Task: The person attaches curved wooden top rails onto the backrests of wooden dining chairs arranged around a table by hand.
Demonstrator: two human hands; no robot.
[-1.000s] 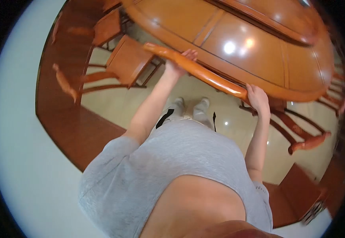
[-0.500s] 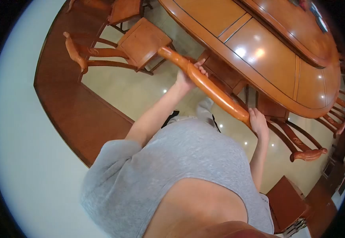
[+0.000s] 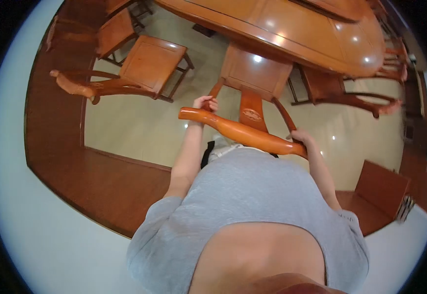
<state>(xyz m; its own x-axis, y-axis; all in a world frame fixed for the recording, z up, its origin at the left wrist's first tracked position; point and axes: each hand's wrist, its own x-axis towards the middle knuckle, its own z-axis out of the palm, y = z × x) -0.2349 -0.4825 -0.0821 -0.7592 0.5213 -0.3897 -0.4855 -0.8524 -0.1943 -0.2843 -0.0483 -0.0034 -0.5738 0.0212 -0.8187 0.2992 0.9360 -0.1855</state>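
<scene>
Gripping a wooden chair (image 3: 250,102) at mid-frame, the person has the left hand (image 3: 206,105) wrapped round its left post (image 3: 217,88) and the right hand (image 3: 302,139) clasping the frame near the right end of the top rail (image 3: 243,134). Its seat reaches the table (image 3: 252,24), upper centre. Even force from both sides should steer it straight. Lettering (image 3: 347,216) on the right sleeve (image 3: 354,226) is illegible.

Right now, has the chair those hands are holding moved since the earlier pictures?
Yes. The held chair has moved out, away from the table: its top rail was close to the table's edge, and now its seat shows between them.
</scene>
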